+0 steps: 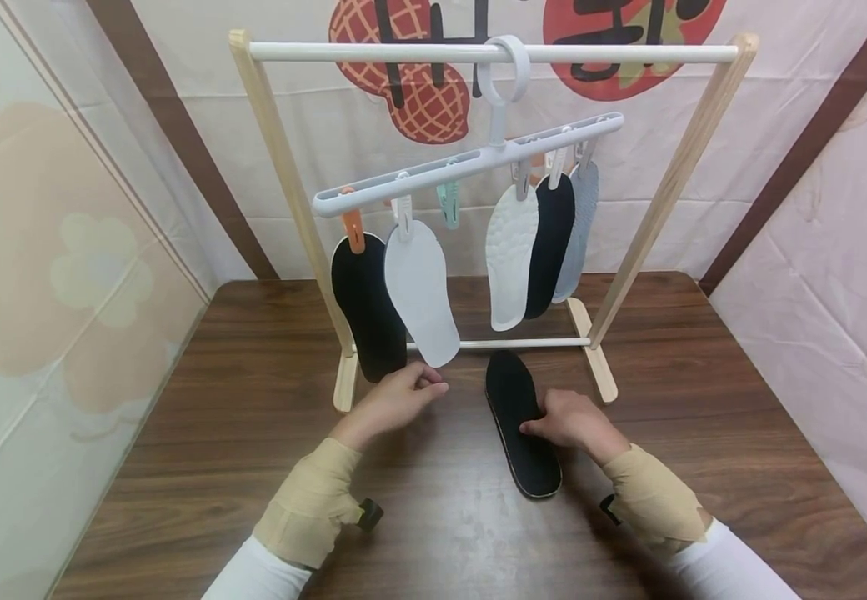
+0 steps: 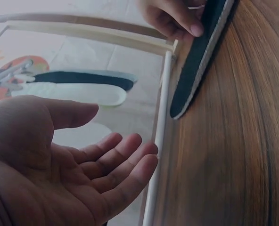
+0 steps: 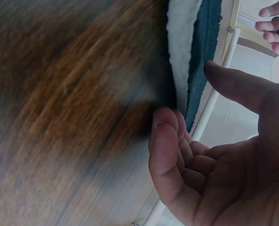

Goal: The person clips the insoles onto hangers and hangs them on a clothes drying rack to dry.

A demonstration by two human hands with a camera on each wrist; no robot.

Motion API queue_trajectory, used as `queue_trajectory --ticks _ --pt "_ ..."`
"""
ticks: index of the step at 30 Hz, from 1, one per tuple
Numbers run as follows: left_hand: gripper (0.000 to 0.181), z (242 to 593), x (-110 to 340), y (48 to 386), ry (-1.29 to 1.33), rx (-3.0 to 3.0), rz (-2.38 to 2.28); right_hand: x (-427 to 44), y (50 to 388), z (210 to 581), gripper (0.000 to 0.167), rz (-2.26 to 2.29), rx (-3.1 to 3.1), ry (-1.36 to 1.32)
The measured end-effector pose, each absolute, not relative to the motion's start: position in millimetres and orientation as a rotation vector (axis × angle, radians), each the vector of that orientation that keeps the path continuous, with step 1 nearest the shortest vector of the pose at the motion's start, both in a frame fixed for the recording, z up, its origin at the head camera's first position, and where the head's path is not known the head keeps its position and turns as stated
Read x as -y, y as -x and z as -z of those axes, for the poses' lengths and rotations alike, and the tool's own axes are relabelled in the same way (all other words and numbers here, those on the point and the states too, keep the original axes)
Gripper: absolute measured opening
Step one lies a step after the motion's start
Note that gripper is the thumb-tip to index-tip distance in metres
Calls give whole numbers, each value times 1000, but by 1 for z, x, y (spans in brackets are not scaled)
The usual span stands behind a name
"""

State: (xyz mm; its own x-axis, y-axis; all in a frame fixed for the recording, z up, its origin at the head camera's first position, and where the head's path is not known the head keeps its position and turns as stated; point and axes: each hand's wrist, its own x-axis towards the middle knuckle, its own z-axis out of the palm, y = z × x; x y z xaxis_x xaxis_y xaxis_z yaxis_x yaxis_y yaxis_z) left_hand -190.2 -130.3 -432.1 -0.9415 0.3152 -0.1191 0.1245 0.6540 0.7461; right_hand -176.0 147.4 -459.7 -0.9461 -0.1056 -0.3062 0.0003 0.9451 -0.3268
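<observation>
My right hand pinches the edge of a black insole, thumb on its top face and fingers beneath. In the right wrist view the pale underside of this insole shows, raised off the wood at that edge. My left hand holds nothing, its fingers loosely bent in the left wrist view, just below a hanging black insole and a white insole. Further right hang a textured white insole, another black insole and a grey-blue insole.
A white clip hanger hangs aslant from the top bar of a wooden stand. An orange clip grips one insole; a mint-green clip hangs without one. The stand's feet rest on the brown table.
</observation>
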Motion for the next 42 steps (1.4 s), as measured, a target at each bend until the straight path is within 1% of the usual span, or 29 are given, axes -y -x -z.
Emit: queue_trajectory --ticks 12,19,26,31,42 --pt "31 427 120 182 -365 -2479 -1262 -144 178 463 44 453 -2782 74" --pt "30 415 115 181 -398 -2532 -1269 -148 178 466 32 632 -2748 71" --pt "33 403 110 183 -439 -2576 -1295 -151 177 467 28 710 -2715 79" --pt "33 393 109 185 -491 -2608 -1316 -149 174 464 22 837 -2647 54" --pt "33 376 107 188 -540 -2639 -1330 -153 168 459 19 868 -2736 198"
